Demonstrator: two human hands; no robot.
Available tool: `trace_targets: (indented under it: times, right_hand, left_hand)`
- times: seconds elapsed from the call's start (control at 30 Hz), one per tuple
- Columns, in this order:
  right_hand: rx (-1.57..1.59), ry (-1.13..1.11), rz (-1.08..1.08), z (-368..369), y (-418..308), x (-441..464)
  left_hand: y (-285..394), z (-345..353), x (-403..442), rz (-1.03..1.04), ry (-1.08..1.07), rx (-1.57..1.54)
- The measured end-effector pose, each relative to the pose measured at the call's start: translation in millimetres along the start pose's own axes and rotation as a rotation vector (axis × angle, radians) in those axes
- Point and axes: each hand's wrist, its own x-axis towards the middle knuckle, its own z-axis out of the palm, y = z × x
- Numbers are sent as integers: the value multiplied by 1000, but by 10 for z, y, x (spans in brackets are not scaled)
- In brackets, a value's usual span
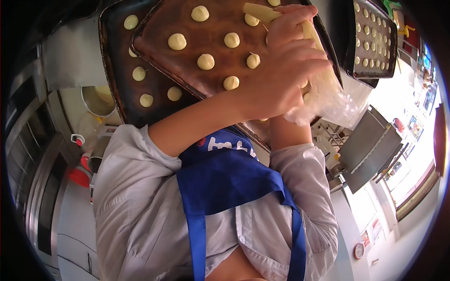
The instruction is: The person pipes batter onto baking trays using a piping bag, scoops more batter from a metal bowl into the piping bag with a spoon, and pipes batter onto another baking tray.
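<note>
A clear plastic piping bag (328, 96) filled with pale yellow batter is gripped in both hands. My left hand (276, 77) reaches across from the left with bent fingers around the bag's fuller part. Nearer the narrow end, my right hand (288, 28) closes on the bag, its wrist partly hidden behind my left hand. The bag's tip (255, 10) points to the upper left over a dark baking tray (157, 35). Round mounds of batter (177, 41) sit spaced apart on this tray, some hidden behind my hands.
The upper tray lies askew over another dark tray (116, 61) with more mounds. At the upper right, a third tray (375, 70) carries several rows of mounds. A metal bowl (96, 100) stands at the left, and a red object (79, 177) is below it.
</note>
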Motion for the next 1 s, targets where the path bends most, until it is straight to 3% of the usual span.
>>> trace_targets:
  times: [0.07,0.13,0.17,0.2,0.23,0.27,0.3,0.33,0.4,0.43,0.5,0.57,0.63,0.7,0.77,0.8,0.83,0.9,0.93,1.0]
  right_hand:
    - [174,11,72,-87,-30,-19]
    - [411,-8,158,-325,-91,-114]
    - [424,-139,-23,-520,-61,-205]
    - [448,-220,-140,-688,-90,-286]
    - [471,-299,-259,-825,-146,-361]
    - [335,-266,-382,-905,-194,-437]
    - [193,-228,-500,-992,-259,-520]
    - [12,-233,-427,-1147,-366,-640]
    - [150,-165,-91,-1352,-344,-943]
    - [255,-115,69,-1445,-360,-1048]
    - [457,-198,481,-1807,-425,-1215]
    - [680,-180,598,-2070,-596,-1305]
    - [937,-115,698,-2297,-837,-1261]
    - [1031,-37,762,-2550,-984,-1236]
    - [1112,-61,605,-2837,-868,-1236]
    - [1090,-4,562,-2939,-893,-1218]
    - [1102,17,499,-3065,-864,-1213]
    - [1263,15,386,-3249,-826,-1172]
    - [1295,63,386,-3315,-869,-1153]
    - [1304,99,375,-3403,-898,-1141]
  left_hand:
    - [12,-58,-336,-262,214,-414]
    - [-55,-51,-521,-841,370,-739]
    - [-87,-96,-512,-1145,409,-975]
    - [-88,-102,-466,-1134,396,-973]
    - [-76,-106,-407,-1209,376,-1224]
    - [-49,-90,-368,-1280,346,-1478]
    - [-8,-45,-362,-1275,323,-1475]
    - [42,18,-380,-1249,308,-1283]
    - [106,152,-439,-1132,252,-924]
    - [138,233,-515,-1121,227,-917]
    - [254,366,-688,-647,30,-448]
    - [361,375,-719,-285,-300,-87]
    - [635,469,-605,172,-455,362]
    - [819,537,-513,201,-569,346]
    - [841,598,-484,92,-562,208]
    - [743,559,-443,-63,-602,214]
    - [601,466,-419,-436,-635,111]
    - [54,261,-299,-455,-708,652]
    - [-30,193,-122,-633,-814,844]
    - [-481,55,-82,-604,-815,1042]
